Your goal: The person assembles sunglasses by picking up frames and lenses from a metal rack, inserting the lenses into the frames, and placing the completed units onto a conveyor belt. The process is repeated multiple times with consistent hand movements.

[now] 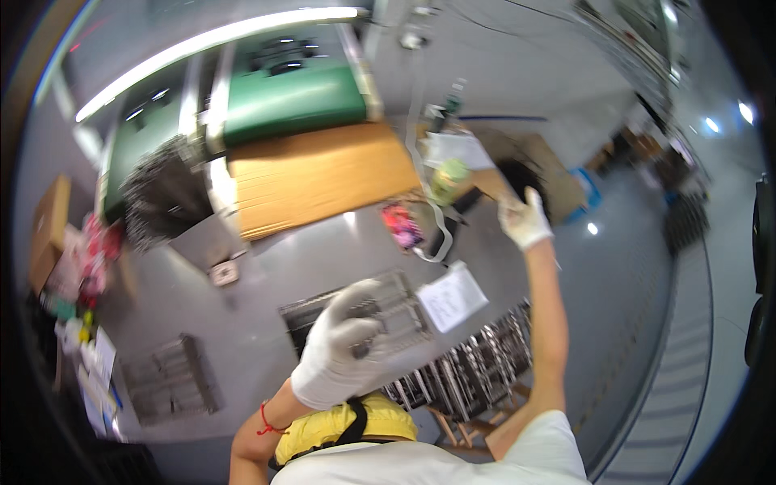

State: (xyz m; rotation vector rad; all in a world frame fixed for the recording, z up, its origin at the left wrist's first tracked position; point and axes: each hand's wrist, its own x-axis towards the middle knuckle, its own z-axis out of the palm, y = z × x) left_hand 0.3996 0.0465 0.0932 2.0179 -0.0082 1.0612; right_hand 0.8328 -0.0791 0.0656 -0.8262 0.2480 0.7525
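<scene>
My left hand [343, 347], in a white glove, is over a metal grid-like tray [404, 311] on the grey table. Its fingers curl around something small and dark, blurred and too hidden to name. My right hand [525, 220], also white-gloved, reaches far out to the right on a stretched arm. It is beside a black heap [521, 179] on brown cardboard [563, 184]. Motion smears its fingers, so I cannot make out whether they grip anything. Right of the tray lies a white sheet [453, 299] with handwriting.
A second metal tray [170, 380] lies at left on the table. Several dark metal parts [469, 364] stand in rows at the near edge. Farther back are a flat orange-brown board [323, 178], green conveyor belts [295, 101], a greenish cup [449, 179] and a colourful phone-like object [402, 225].
</scene>
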